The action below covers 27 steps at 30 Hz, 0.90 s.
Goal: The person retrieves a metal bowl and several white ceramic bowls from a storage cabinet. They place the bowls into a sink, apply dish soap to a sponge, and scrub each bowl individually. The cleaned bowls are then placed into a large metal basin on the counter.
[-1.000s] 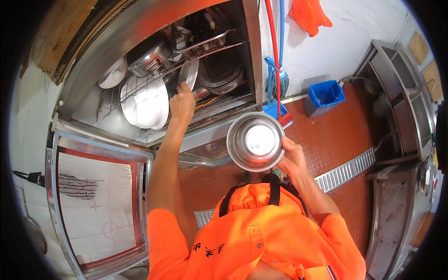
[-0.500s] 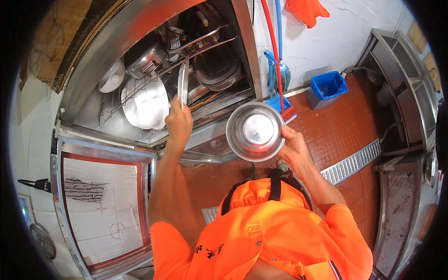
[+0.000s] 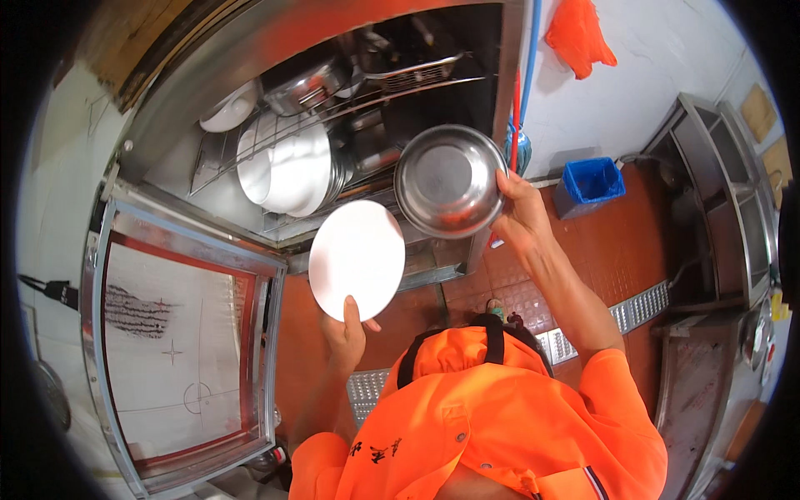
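Note:
My left hand (image 3: 342, 333) grips a white plate (image 3: 358, 254) by its lower edge, thumb on the face. The plate is tilted so that its broad face shows, and it is outside the cabinet. With my right hand (image 3: 523, 212) I hold a round stainless steel bowl (image 3: 450, 179) by its right rim, in front of the cabinet's right part. Behind the plate, a stack of white dishes (image 3: 287, 167) stands on edge in the wire rack (image 3: 225, 177). My left fingers are mostly hidden behind the plate.
A metal pot (image 3: 304, 87), a white bowl (image 3: 231, 111) and a wire basket (image 3: 417, 73) sit on the cabinet's upper rack. The cabinet door (image 3: 179, 350) hangs open at left. A blue-lined bin (image 3: 588, 187) stands at right, near a metal shelf unit (image 3: 721, 167).
My left hand has drawn back from the rack towards me with the plate, which has turned from edge-on to face-on. My right hand has moved the bowl forward, nearer the cabinet.

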Each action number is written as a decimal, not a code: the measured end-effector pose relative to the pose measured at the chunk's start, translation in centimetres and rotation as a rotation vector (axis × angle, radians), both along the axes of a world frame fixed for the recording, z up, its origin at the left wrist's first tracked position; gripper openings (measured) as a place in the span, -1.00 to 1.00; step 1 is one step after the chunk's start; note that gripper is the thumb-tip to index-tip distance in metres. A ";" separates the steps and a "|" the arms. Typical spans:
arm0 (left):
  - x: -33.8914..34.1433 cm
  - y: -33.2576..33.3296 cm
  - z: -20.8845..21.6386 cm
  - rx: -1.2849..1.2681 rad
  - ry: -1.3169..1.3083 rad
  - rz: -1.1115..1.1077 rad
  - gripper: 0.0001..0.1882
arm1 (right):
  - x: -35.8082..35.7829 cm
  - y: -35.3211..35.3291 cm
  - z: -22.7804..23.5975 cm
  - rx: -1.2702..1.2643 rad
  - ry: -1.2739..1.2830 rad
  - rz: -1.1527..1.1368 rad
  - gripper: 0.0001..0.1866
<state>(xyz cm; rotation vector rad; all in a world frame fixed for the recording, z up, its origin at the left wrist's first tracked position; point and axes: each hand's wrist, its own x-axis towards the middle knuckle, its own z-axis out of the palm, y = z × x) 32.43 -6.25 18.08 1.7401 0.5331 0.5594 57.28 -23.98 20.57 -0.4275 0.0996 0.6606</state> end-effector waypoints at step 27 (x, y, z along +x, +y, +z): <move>-6.1 -1.0 -7.8 -0.264 -0.149 0.085 -0.75 | 13.4 21.5 -2.1 -0.413 -0.228 0.021 -0.73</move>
